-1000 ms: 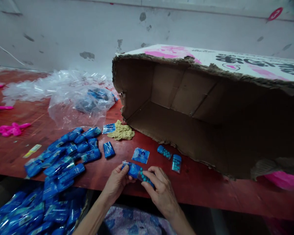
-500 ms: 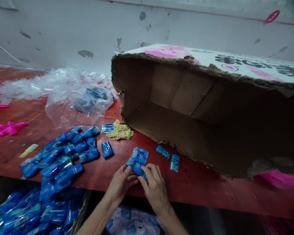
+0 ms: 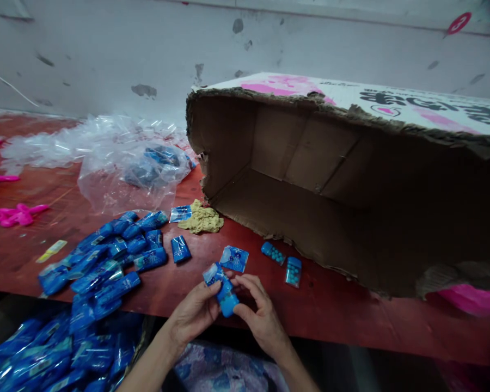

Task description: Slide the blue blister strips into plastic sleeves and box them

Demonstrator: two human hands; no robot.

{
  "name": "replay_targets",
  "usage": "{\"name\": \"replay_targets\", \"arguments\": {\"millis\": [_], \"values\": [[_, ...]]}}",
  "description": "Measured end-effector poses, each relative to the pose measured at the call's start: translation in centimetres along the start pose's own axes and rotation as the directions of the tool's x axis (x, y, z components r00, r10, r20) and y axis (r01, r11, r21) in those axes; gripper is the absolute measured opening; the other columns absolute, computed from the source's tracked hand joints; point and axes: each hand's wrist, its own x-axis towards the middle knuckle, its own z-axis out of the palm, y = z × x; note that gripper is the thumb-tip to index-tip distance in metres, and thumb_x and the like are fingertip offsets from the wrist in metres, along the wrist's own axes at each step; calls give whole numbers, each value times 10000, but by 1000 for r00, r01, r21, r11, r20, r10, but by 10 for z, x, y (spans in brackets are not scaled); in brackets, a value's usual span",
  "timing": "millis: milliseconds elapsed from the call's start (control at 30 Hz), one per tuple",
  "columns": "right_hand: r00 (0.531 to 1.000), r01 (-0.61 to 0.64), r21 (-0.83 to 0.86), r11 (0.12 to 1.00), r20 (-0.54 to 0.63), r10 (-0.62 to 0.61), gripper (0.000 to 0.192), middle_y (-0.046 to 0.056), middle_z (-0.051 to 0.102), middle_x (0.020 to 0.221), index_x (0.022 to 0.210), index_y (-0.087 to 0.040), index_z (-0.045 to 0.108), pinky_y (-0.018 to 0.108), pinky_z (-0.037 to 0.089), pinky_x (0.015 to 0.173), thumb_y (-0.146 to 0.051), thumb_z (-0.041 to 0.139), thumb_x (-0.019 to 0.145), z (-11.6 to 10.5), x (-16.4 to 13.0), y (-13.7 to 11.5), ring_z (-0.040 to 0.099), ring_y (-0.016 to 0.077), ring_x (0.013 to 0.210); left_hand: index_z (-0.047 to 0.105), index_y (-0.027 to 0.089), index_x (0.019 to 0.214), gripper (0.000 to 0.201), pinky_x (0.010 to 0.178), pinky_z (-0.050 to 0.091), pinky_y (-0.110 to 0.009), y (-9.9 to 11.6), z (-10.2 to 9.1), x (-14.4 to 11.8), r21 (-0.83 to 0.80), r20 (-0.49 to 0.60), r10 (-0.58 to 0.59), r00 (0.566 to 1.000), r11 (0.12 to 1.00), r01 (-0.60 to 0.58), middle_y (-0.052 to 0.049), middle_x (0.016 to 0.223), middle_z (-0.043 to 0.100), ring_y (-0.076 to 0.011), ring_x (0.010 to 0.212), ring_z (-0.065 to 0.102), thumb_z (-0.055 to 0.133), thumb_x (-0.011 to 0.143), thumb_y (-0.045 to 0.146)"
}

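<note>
A small blue-capped candy box point(image 3: 227, 301) is tilted between my hands above the table's front edge, its cap pointing down toward me. Wrapped round its far end is a blue printed sleeve point(image 3: 212, 274). My left hand point(image 3: 200, 310) pinches the box and sleeve, thumb on top. Curled at the right side, my right hand point(image 3: 261, 310) has its thumb against the cap; its fingertips are partly behind the box. Just beyond lies a flat blue printed card point(image 3: 234, 258). Two clear boxes of blue beads, one candy box point(image 3: 293, 271) and another candy box point(image 3: 273, 252), lie to the right.
A large torn-edged carton point(image 3: 310, 201) lies open on its side at the right. Wrapped blue packs point(image 3: 106, 261) are piled at the left, with more packs point(image 3: 32, 354) below the edge. A yellow crumpled cloth point(image 3: 201, 218), plastic bags point(image 3: 98, 179) and pink pieces point(image 3: 19, 214) sit around.
The candy box has turned in my hands so its cap faces down toward me. It has come nearer to me, away from the flat card, which stays on the table.
</note>
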Motion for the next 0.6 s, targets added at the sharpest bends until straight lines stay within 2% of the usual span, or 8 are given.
{"name": "replay_targets", "arguments": {"millis": [67, 133, 233, 300, 433, 600], "values": [[1000, -5, 22, 1000, -14, 6, 547, 39, 479, 1246, 1211, -299, 489, 345, 394, 974, -117, 632, 716, 0, -1, 9, 462, 197, 1158, 631, 121, 1001, 248, 843, 459, -317, 0, 0, -2, 8, 90, -36, 995, 999, 36, -111, 939, 682, -214, 958, 608, 587, 757, 132], [999, -26, 94, 995, 29, 23, 603, 50, 449, 1296, 1253, -297, 449, 376, 384, 981, -152, 660, 708, -1, -1, 15, 437, 218, 1190, 627, 125, 1021, 277, 850, 454, -352, 0, -2, -3, 31, 157, -83, 984, 996, 79, -124, 950, 681, -243, 972, 605, 603, 747, 157], [989, -77, 223, 972, 143, 45, 583, 52, 480, 1285, 1288, -299, 403, 382, 425, 937, -233, 633, 756, -4, -2, 17, 485, 219, 1149, 638, 125, 1004, 299, 831, 460, -357, -2, -3, -1, 62, 221, -116, 968, 993, 105, -125, 929, 688, -255, 932, 623, 643, 710, 179], [986, -79, 235, 969, 164, 40, 538, 40, 512, 1258, 1279, -306, 415, 379, 416, 945, -289, 614, 779, -5, -2, 15, 498, 210, 1136, 652, 127, 977, 284, 822, 463, -330, -6, -3, 0, 64, 238, -123, 963, 992, 110, -117, 907, 694, -238, 901, 635, 656, 697, 177], [994, -23, 162, 986, 107, 6, 483, 37, 553, 1208, 1265, -295, 444, 361, 395, 968, -350, 581, 805, -3, -5, 13, 515, 195, 1117, 667, 132, 953, 253, 828, 459, -280, -16, 0, 0, 11, 203, -106, 973, 994, 107, -97, 883, 700, -192, 877, 641, 660, 704, 174], [1000, 12, 53, 999, -25, -10, 436, 43, 586, 1169, 1284, -279, 423, 303, 448, 910, -348, 496, 859, 8, -12, 22, 562, 175, 1053, 678, 136, 905, 235, 798, 469, -265, -32, 9, -3, -63, 71, -44, 997, 997, 48, -69, 841, 696, -168, 823, 639, 680, 694, 239]]}}
